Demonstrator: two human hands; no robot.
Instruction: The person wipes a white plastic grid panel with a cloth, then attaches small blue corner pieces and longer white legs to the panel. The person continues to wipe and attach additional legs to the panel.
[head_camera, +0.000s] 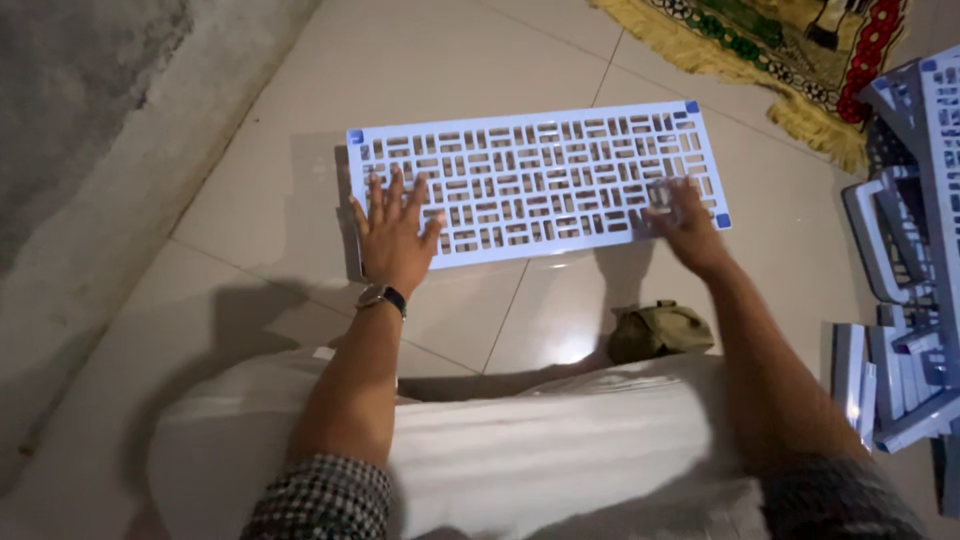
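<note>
We press a white lattice panel (535, 180) with blue corner caps flat on the pale tiled floor (250, 220). Our left hand (393, 232), wristwatch (382, 296) below it, lies spread open on the panel's near left edge, gripping nothing. Our right hand (680, 220) is blurred at the near right edge; we cannot tell its grip. Bare tiles lie left; a fringed rug (780, 50) and stacked plastic parts (905, 250) crowd the right. A khaki cloth (658, 330) sits near our knees.
</note>
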